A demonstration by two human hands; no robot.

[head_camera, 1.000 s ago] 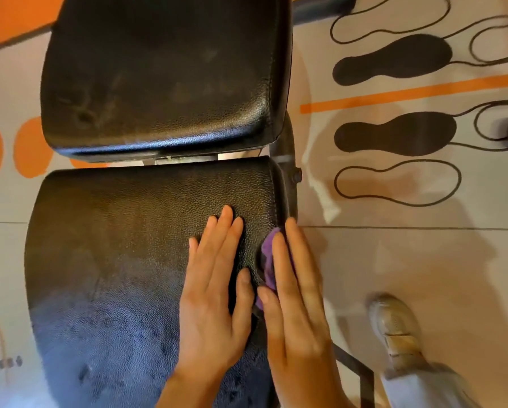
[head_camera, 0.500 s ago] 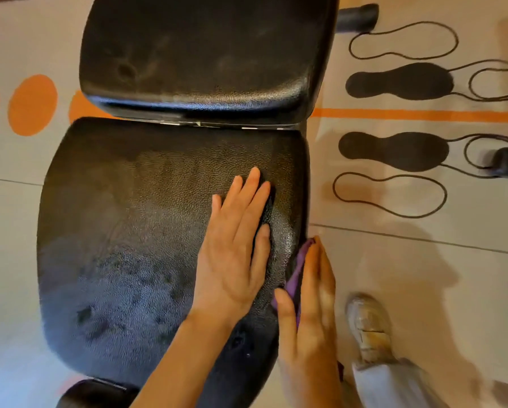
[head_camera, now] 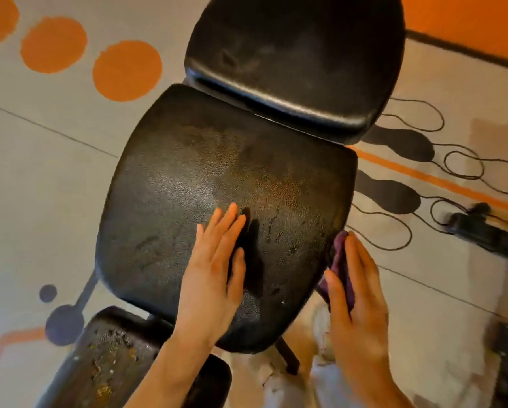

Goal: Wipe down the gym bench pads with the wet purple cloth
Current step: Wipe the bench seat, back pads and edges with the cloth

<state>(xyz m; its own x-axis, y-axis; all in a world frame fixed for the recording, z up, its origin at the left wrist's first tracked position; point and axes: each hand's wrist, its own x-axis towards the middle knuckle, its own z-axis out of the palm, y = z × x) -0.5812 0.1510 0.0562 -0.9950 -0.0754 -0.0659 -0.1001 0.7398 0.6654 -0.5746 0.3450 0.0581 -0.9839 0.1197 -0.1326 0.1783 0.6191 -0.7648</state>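
The black textured seat pad [head_camera: 193, 187] fills the middle of the view, its surface damp and streaked. A second black pad, the back pad [head_camera: 299, 54], sits just beyond it. My left hand [head_camera: 214, 269] lies flat on the seat pad near its right half, fingers straight. My right hand [head_camera: 355, 295] presses the purple cloth [head_camera: 339, 260] against the seat pad's right side edge with straight fingers. Most of the cloth is hidden under that hand.
A worn black pad with flaking surface [head_camera: 111, 354] lies at the lower left. Black bench frame parts [head_camera: 488, 234] stand on the right. The floor carries orange dots [head_camera: 126, 70] and black footprint markings [head_camera: 391, 195]. My pale trouser leg [head_camera: 320, 378] is below.
The view has swung, so the bench now appears rotated and further right. My left hand stays flat on the seat pad; my right hand with the cloth stays on the pad's right edge.
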